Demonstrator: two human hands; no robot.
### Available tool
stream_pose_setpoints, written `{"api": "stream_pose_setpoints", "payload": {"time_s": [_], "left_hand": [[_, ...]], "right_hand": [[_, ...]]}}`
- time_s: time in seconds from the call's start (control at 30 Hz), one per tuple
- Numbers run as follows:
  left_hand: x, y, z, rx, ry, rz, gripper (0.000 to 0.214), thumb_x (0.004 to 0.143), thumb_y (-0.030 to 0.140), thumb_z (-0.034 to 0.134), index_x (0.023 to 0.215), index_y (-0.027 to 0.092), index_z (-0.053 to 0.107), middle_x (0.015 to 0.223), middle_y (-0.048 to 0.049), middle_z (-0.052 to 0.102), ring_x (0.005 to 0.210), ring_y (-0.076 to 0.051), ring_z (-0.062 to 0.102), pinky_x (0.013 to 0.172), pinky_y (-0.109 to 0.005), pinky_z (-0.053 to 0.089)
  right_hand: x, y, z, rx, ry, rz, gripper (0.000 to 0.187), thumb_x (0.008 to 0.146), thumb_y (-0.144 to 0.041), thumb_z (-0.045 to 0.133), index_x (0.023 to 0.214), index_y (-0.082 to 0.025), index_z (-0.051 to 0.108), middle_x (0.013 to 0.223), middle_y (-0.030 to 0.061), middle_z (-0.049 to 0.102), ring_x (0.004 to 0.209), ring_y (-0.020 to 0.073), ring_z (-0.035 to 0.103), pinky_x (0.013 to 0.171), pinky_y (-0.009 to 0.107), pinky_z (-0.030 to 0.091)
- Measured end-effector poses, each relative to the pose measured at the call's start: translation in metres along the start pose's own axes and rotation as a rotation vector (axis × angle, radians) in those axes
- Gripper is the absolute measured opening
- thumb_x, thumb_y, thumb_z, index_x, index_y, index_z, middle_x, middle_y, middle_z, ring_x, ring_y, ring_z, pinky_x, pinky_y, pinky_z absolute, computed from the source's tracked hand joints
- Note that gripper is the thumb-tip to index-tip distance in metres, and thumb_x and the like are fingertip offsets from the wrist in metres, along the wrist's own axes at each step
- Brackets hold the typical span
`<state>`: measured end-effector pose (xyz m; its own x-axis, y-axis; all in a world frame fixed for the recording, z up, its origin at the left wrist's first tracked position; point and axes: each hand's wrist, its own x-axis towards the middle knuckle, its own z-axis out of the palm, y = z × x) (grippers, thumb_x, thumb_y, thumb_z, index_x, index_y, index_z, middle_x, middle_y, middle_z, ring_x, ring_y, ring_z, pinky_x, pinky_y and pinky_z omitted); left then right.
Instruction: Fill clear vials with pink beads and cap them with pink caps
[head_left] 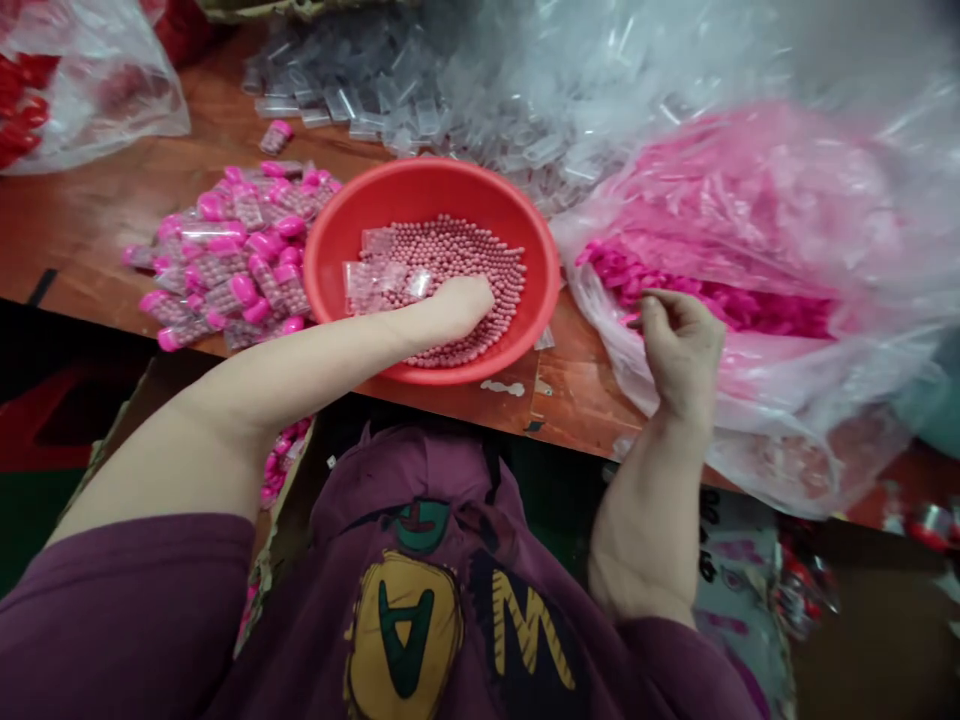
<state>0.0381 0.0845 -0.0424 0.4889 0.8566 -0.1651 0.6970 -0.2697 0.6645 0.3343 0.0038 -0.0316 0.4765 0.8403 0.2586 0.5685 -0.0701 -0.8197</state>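
A red bowl (pixel 341 235) on the wooden table holds a heap of small pink beads (pixel 465 250) and a few clear tubes (pixel 375 280). My left hand (pixel 450 305) is dug into the beads, fingers curled under and hidden. My right hand (pixel 679 345) reaches into the mouth of a big clear bag of pink caps (pixel 720 300), its fingers pinched together at the caps; what it pinches is too small to make out.
A pile of filled tubes with pink caps (pixel 232 255) lies left of the bowl. Empty clear tubes (pixel 390 85) are heaped behind it. A clear bag with red pieces (pixel 67 80) sits at far left. The table edge (pixel 480 395) runs just before my lap.
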Motion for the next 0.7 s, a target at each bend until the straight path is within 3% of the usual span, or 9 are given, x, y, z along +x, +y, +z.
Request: {"api": "stream_pose_setpoints", "payload": {"time_s": [0.1,0.17,0.27,0.37,0.43,0.57,0.7], "left_hand": [[0.013,0.012,0.018,-0.105,-0.013,-0.011,0.028,0.094,0.000,0.055,0.078,0.017,0.071,0.074,-0.0065,0.066,0.091,-0.025,0.071,0.101,-0.038,0.052],[0.017,0.020,0.018,-0.197,-0.035,-0.004,0.030,0.086,-0.002,0.061,0.066,0.020,0.064,0.064,-0.0021,0.060,0.078,-0.021,0.065,0.090,-0.034,0.051],[0.014,0.027,0.000,-0.286,-0.065,0.031,0.027,0.071,-0.004,0.070,0.062,0.020,0.063,0.063,0.0021,0.060,0.071,-0.016,0.058,0.079,-0.030,0.045],[-0.002,0.030,-0.024,-0.390,-0.049,0.047,0.020,0.071,0.002,0.080,0.070,0.018,0.069,0.071,0.0034,0.067,0.072,-0.013,0.057,0.076,-0.028,0.043],[-0.017,0.031,-0.036,-0.590,-0.049,0.026,0.017,0.074,0.005,0.083,0.076,0.018,0.071,0.077,0.0028,0.069,0.076,-0.011,0.058,0.079,-0.027,0.045],[-0.048,0.034,-0.046,-0.992,-0.101,-0.096,0.013,0.087,0.005,0.076,0.081,0.015,0.069,0.081,0.0012,0.068,0.075,-0.009,0.060,0.077,-0.026,0.050],[-0.069,0.029,-0.045,-1.257,-0.059,-0.251,0.014,0.094,0.002,0.068,0.103,0.013,0.073,0.089,-0.0035,0.074,0.083,-0.012,0.071,0.083,-0.031,0.057]], "right_hand": [[-0.006,0.031,-0.005,-0.064,-0.001,0.043,0.020,0.094,-0.029,0.066,0.104,-0.021,0.081,0.088,0.0057,0.080,0.070,0.0198,0.071,0.074,0.038,0.056],[-0.008,0.042,0.002,-0.102,-0.036,0.059,0.021,0.093,-0.029,0.064,0.104,-0.021,0.081,0.090,0.0059,0.081,0.071,0.0208,0.072,0.075,0.038,0.058],[-0.002,0.046,0.019,-0.200,-0.068,0.051,0.025,0.094,-0.027,0.062,0.106,-0.018,0.081,0.097,0.0089,0.084,0.086,0.0249,0.078,0.092,0.043,0.062],[0.017,0.047,0.032,-0.302,0.000,0.035,0.030,0.098,-0.023,0.056,0.111,-0.013,0.080,0.114,0.0191,0.083,0.111,0.0310,0.078,0.112,0.052,0.056],[0.035,0.050,0.039,-0.383,0.045,0.044,0.031,0.098,-0.022,0.057,0.116,-0.009,0.078,0.125,0.0258,0.079,0.120,0.0343,0.074,0.116,0.057,0.051],[0.067,0.059,0.055,-0.653,0.063,0.112,0.032,0.084,-0.020,0.077,0.114,-0.010,0.076,0.127,0.0313,0.074,0.116,0.0350,0.069,0.104,0.055,0.054],[0.077,0.064,0.061,-0.692,0.073,0.081,0.024,0.078,-0.012,0.075,0.102,-0.013,0.077,0.105,0.0289,0.074,0.102,0.0374,0.069,0.090,0.057,0.052]]}}
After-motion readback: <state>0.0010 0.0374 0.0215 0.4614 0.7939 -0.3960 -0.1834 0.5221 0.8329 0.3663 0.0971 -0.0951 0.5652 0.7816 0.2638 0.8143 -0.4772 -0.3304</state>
